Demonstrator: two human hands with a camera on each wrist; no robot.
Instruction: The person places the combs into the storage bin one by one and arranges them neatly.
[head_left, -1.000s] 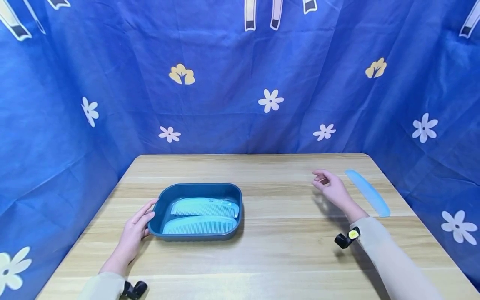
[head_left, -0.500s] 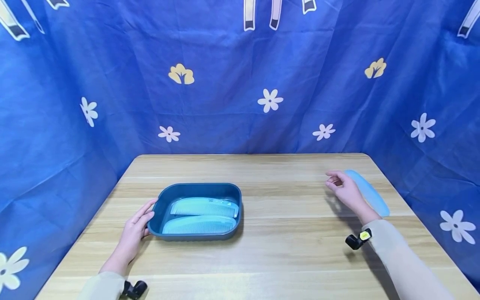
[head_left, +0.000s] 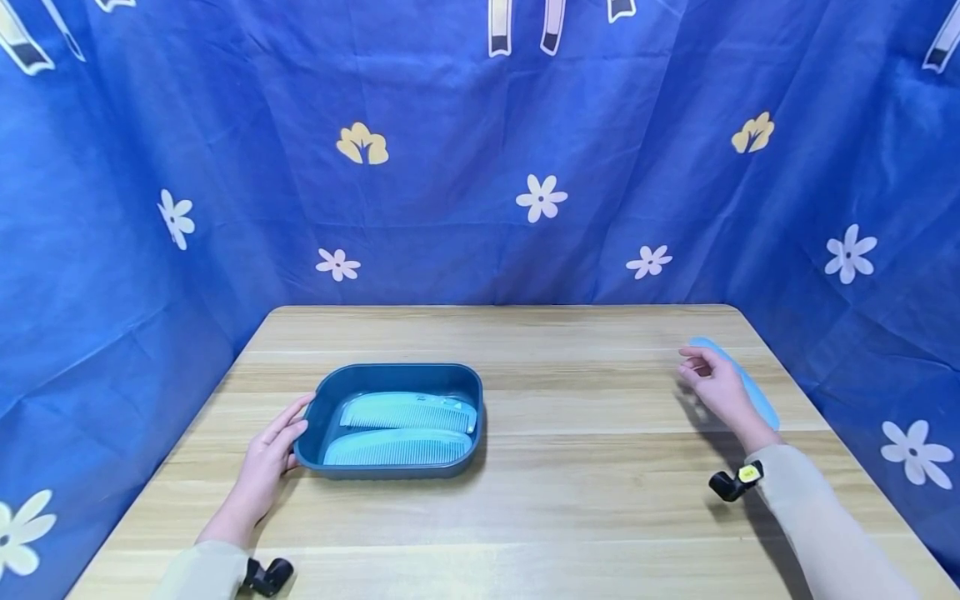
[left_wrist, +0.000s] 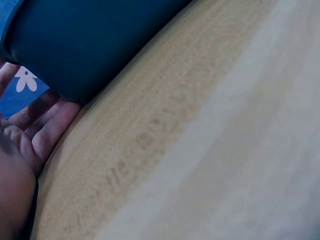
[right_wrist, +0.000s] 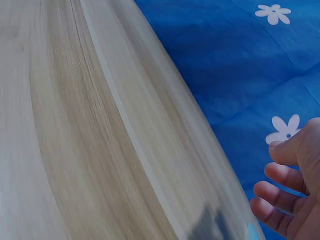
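A dark teal, rounded plastic basin (head_left: 390, 473) stands left of centre on the table. Two light-blue combs, a far comb (head_left: 405, 412) and a near comb (head_left: 397, 447), lie inside it, teeth toward me. My left hand (head_left: 264, 467) touches the basin's left end, fingers fairly straight; the left wrist view has its fingers (left_wrist: 55, 122) against the outer wall. Over at the right, another blue comb (head_left: 756, 398) lies on the table, partly covered by my right hand (head_left: 722, 390). That hand hovers with loosely bent fingers, holding nothing.
The wood-grain table (head_left: 570, 492) ends at a blue curtain (head_left: 450, 208) with flower prints, which surrounds it at the back and both sides. Black wrist cameras sit on both sleeves, one at the right (head_left: 737, 482).
My right hand has moved rightward to the comb on the table and now covers part of it. The left hand and the basin have stayed in place.
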